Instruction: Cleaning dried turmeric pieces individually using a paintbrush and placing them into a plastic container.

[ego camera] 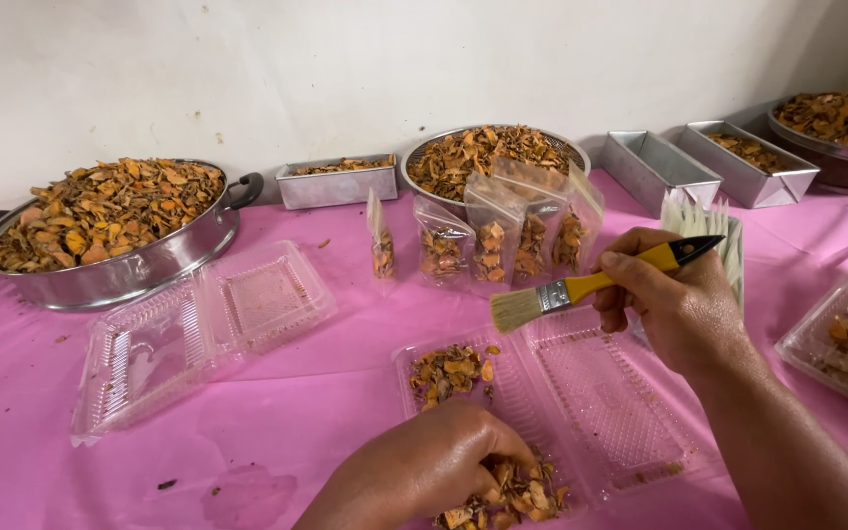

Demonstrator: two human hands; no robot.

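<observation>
The desk (277,412), draped in pink plastic sheeting, carried a large round steel pan (139,270) heaped with dried orange-brown slices. Nearer, an open clear plastic hinged container (606,412) lay flat, one half holding a small pile of slices (451,371). The right hand (684,314) was closed around a yellow-handled flat paintbrush (581,287), bristles raised above the container. The left hand (419,471) was curled over loose slices (517,496) at the container's near edge. Judged step: portioning and brushing; the next move calls for a light stroke.

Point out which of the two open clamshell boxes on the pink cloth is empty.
The left clamshell, near the big pan. It holds nothing, while the other clamshell has dried pieces in it.
</observation>
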